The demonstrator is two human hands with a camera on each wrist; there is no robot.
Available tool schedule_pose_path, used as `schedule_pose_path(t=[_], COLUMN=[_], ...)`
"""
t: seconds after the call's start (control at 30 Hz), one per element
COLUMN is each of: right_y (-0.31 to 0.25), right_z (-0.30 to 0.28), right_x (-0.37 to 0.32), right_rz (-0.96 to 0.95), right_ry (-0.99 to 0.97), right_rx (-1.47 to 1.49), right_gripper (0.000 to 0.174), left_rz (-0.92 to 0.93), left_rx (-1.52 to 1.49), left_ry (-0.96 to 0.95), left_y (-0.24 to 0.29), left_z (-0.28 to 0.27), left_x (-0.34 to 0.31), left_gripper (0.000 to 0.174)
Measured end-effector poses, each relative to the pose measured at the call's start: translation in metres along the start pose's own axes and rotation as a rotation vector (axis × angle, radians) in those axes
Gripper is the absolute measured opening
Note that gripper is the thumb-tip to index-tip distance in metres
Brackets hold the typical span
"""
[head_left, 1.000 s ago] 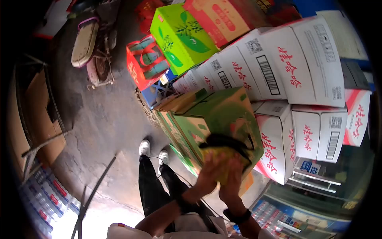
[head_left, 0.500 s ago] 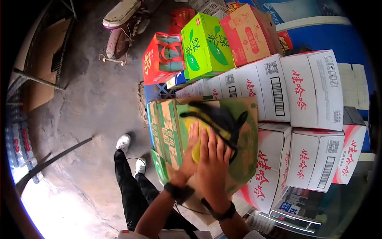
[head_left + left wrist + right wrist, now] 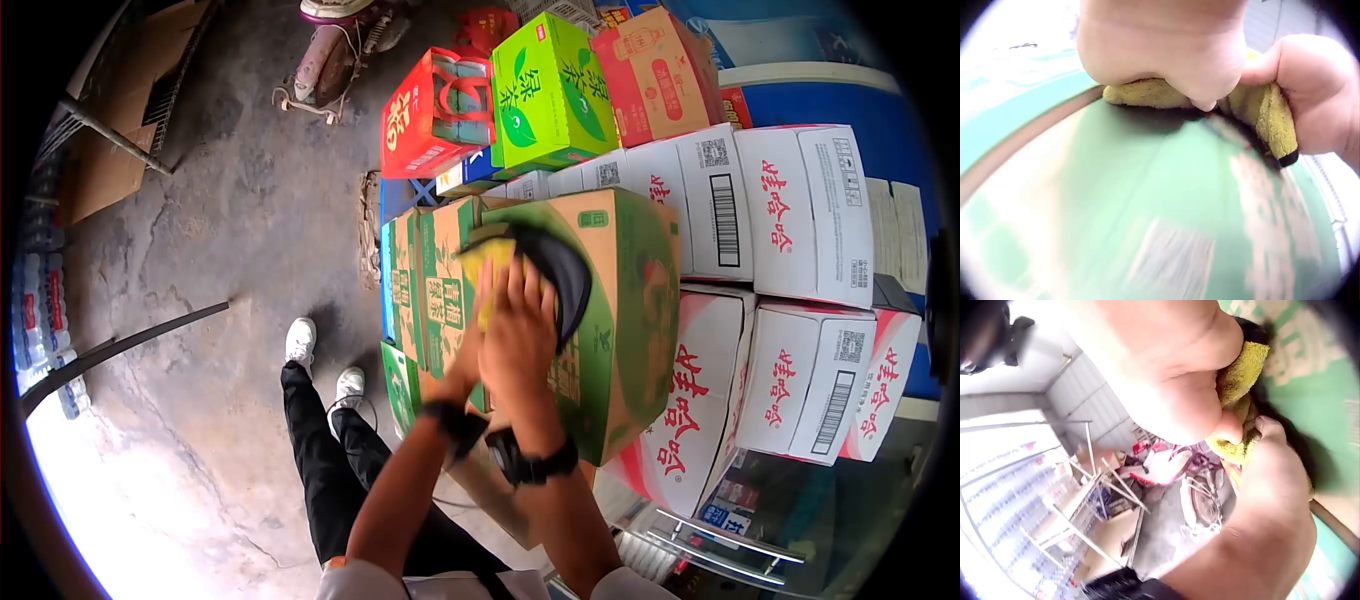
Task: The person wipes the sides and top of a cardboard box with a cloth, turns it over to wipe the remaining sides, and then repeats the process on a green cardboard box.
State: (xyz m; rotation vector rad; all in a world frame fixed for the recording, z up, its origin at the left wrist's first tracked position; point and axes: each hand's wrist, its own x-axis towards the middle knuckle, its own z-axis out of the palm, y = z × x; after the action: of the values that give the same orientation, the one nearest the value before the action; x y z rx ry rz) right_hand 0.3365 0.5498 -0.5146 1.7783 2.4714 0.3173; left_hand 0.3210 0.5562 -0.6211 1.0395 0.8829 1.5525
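Observation:
A yellow cloth with a dark underside and border (image 3: 572, 285) lies pressed on a green and brown tea carton (image 3: 630, 300). My left hand (image 3: 468, 345) and right hand (image 3: 522, 335) rest on it side by side, partly overlapping, with fingers laid straight along the cloth. From the left wrist, the yellow cloth edge (image 3: 1144, 94) shows beneath the left palm (image 3: 1160, 50), and the right hand (image 3: 1322, 94) is beside it. In the right wrist view, yellow cloth (image 3: 1244, 375) bunches between the two hands, near the thumbs. Fingertips are blurred in the head view.
White cartons with red lettering (image 3: 805, 220) are stacked right of the tea carton. Behind it stand a red gift bag (image 3: 425, 120), a bright green box (image 3: 545, 95) and an orange-red box (image 3: 655, 80). A scooter (image 3: 330, 60) and metal rack (image 3: 120, 135) stand beyond the floor.
Both hands have slid the cloth across the carton from its near right part toward its far side. The head view has turned and shifted as well.

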Motion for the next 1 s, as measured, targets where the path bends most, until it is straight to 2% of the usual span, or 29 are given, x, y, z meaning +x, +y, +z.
schedule_pose_path(t=[0.1, 0.17, 0.23, 0.3, 0.37, 0.4, 0.43, 0.5, 0.57, 0.63, 0.67, 0.7, 0.77, 0.8, 0.83, 0.87, 0.9, 0.93, 1.0], right_y=[0.001, 0.0, 0.006, 0.005, 0.014, 0.013, 0.012, 0.008, -0.002, 0.01, 0.013, 0.017, 0.023, 0.026, 0.027, 0.033, 0.035, 0.029, 0.026], right_z=[-0.039, -0.078, -0.101, -0.101, -0.065, -0.045, -0.032, -0.019, -0.037, -0.046, -0.065, -0.082, -0.118, -0.13, -0.142, -0.132, -0.122, -0.107, -0.078], right_x=[-0.089, -0.116, -0.082, -0.026, 0.026, 0.043, 0.046, 0.008, -0.053, -0.129, -0.152, -0.169, -0.146, -0.121, -0.093, -0.073, -0.052, -0.044, -0.043], right_rz=[0.002, 0.083, 0.093, 0.106, 0.049, -0.019, -0.072, -0.081, 0.241, -0.019, 0.016, 0.057, 0.02, 0.037, 0.055, 0.021, 0.015, 0.014, -0.011], right_ry=[-0.279, -0.377, -0.144, -0.02, 0.088, 0.175, 0.154, 0.006, -0.569, -0.243, -0.294, -0.347, -0.146, -0.107, -0.078, 0.016, 0.045, 0.075, 0.1], right_rx=[0.091, 0.009, 0.087, 0.036, -0.063, -0.019, 0.007, 0.01, 0.239, 0.221, 0.187, 0.156, 0.272, 0.291, 0.202, 0.08, 0.1, 0.083, 0.102], right_gripper=[0.053, 0.061, 0.07, 0.073, 0.067, 0.065, 0.065, 0.066, 0.065, 0.064, 0.065, 0.065, 0.065, 0.066, 0.066, 0.061, 0.058, 0.056, 0.056], left_rz=[-0.153, -0.082, 0.104, 0.224, 0.3, 0.202, 0.096, -0.115, -0.27, -0.4, -0.456, -0.391, -0.269, -0.098, 0.087, 0.051, 0.01, 0.061, -0.136], left_rx=[-0.07, -0.166, -0.198, -0.08, 0.264, 0.194, 0.123, -0.013, 0.103, -0.057, -0.14, -0.237, -0.422, -0.206, 0.008, -0.015, -0.033, -0.088, -0.087], left_ry=[0.025, 0.001, -0.074, -0.145, -0.107, -0.08, -0.058, -0.015, -0.073, 0.058, 0.133, 0.065, -0.07, -0.136, -0.205, -0.192, -0.184, 0.06, 0.141], left_y=[0.039, 0.063, 0.072, 0.076, 0.023, 0.014, 0.008, 0.007, 0.002, 0.049, 0.072, 0.074, 0.089, 0.091, 0.106, 0.096, 0.088, 0.089, 0.086], left_z=[0.033, 0.047, 0.039, 0.018, 0.015, 0.016, 0.015, 0.016, 0.031, 0.058, 0.071, 0.07, 0.058, 0.049, 0.036, 0.032, 0.03, 0.042, 0.047], left_x=[-0.088, -0.11, -0.074, 0.005, 0.063, 0.056, 0.037, -0.014, -0.091, -0.13, -0.15, -0.151, -0.147, -0.122, -0.067, -0.035, -0.017, -0.021, -0.051], left_gripper=[0.064, 0.064, 0.064, 0.071, 0.078, 0.077, 0.075, 0.073, 0.076, 0.068, 0.064, 0.065, 0.066, 0.066, 0.065, 0.067, 0.07, 0.061, 0.055])
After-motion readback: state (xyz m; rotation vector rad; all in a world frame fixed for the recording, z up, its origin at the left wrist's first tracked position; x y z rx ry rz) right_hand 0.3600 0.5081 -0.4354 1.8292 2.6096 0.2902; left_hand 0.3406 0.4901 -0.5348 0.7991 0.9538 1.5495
